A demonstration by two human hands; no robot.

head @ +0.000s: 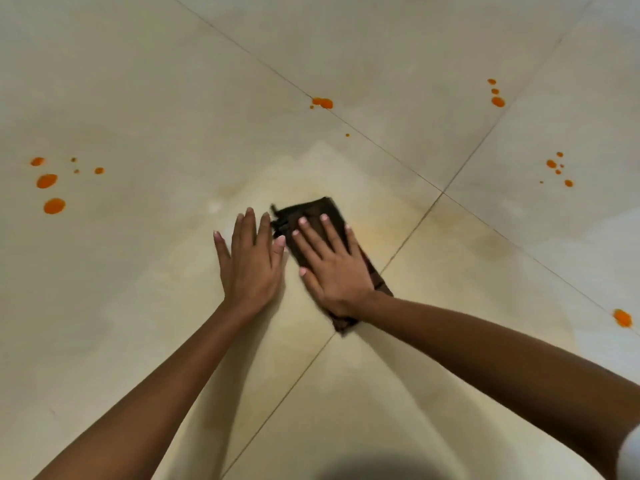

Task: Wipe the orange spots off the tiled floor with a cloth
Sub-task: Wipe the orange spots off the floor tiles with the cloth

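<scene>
While your right grip [334, 271] lies flat on the cloth [311, 211], fingers straight and spread, pressing it to the floor [138, 98], your left grip [251, 263] rests open-palmed on bare tile just left of the cloth. Its thumb is beside the cloth's frayed far corner. Neither grip curls round anything.

You have the cloth, dark brown and folded into a long strip, lying slantwise, and its near end sits on a grout line [291, 389].

Your floor is large, pale cream, glossy tiles with thin dark joints; two joints cross [442, 192] right of the cloth and a little beyond it. A dull yellowish smear [377, 233] spreads around the cloth, strongest just to its right.

You can see orange spots [46, 181] clustered well left of the cloth and a blob [322, 103] on a joint straight beyond it. Two more clusters [498, 101] [551, 164] lie well to the right and beyond. One drop [622, 318] lies far right of the cloth, nearer you. A blurred dark shadow [381, 469] falls on the tile nearer you than the cloth.
</scene>
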